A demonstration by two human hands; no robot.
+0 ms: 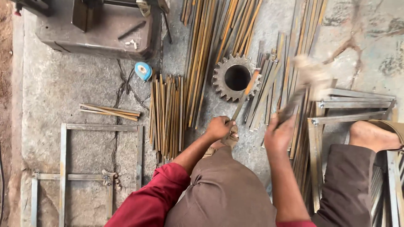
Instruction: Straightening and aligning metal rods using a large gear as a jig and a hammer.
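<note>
**Fingers shut on strip and hammer over the gear**

Fingers [219, 125] of the left hand [219, 128] wrapped tight round the near end of a thin metal strip [246, 93]; its far end rests on the rim of the toothed gear [235, 77]. Right hand [278, 135] closed round a hammer handle [291, 107], its head [309, 71] raised and blurred, up and right of the gear.

Largest first: concrete floor [63, 88], cracked, carrying everything. Dark machine base [101, 33] at top left. Welded steel frame [67, 168] lower left, more frames [353, 109] at right beside a bare foot [370, 135]. Long rods [219, 29] fanned across the top, a cut bundle [166, 113] left of the gear, a few loose strips [109, 111] farther left. Blue tape measure [143, 70] just above the bundle.

Risk, as I judge it: the strip touches the gear only at its tip, so a skewed blow could kick it sideways or spring it up. Left hand sits on the same strip, so any jolt would travel straight into it. Bare foot is near sharp frame edges.
</note>
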